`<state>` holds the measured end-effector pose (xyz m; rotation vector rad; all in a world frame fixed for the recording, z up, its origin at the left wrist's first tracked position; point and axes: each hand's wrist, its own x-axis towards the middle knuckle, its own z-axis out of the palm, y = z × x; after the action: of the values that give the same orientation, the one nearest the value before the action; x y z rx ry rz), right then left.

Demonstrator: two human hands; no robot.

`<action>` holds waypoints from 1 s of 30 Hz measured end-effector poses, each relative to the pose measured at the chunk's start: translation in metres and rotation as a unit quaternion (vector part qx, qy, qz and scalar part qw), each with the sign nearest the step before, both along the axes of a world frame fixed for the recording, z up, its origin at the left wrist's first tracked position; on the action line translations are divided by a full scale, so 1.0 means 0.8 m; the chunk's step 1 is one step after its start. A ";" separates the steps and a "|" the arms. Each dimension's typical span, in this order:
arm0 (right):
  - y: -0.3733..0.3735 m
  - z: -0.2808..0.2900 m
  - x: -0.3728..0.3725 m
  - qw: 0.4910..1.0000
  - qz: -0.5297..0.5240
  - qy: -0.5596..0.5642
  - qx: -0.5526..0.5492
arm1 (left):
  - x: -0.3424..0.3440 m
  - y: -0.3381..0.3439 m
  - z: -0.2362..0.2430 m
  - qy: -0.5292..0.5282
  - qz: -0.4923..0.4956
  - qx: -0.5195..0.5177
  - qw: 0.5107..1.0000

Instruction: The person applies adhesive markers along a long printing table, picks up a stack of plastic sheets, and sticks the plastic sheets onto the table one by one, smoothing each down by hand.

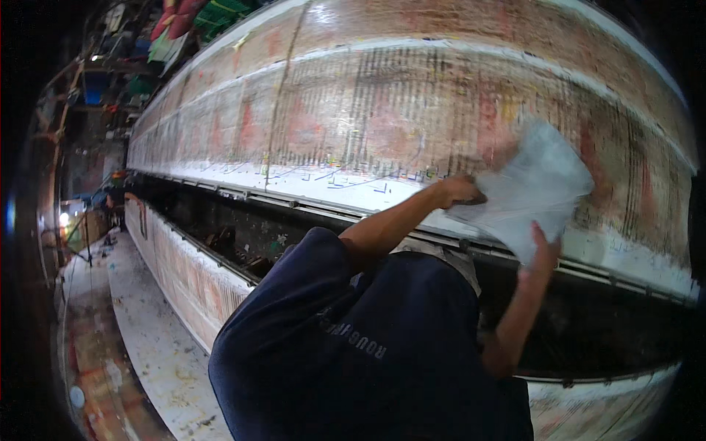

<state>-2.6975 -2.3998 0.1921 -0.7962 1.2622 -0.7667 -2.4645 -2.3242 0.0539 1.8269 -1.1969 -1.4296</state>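
We had the translucent plastic sheet [540, 173] over the far side of the long stained table [323, 95], though we couldn't tell whether it touched the surface; our left hand [460, 192] gripped its left corner, and our right hand [543, 253] grasped its lower edge. We seemed to be opening or straightening it, and the next move likely called for tensioning both edges evenly.
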 end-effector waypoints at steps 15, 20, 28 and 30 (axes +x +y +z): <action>-0.125 -0.034 -0.208 0.983 0.045 0.148 -0.102 | -0.186 -0.169 0.039 -0.116 0.178 -0.186 0.959; -0.079 -0.151 -0.210 0.988 -0.039 0.149 -0.027 | -0.199 -0.162 -0.035 -0.250 0.122 -0.190 0.941; 0.001 -0.159 -0.181 0.962 -0.219 0.128 0.106 | -0.151 -0.161 -0.032 -0.483 -0.001 -0.199 0.853; 0.022 -0.175 -0.179 0.955 -0.244 0.095 0.142 | -0.151 -0.172 -0.029 -0.462 0.049 -0.219 0.858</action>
<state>-2.8405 -2.3821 0.0519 -0.3271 1.7319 -0.8851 -2.5852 -2.4614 0.0303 2.2082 -1.6358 -0.0889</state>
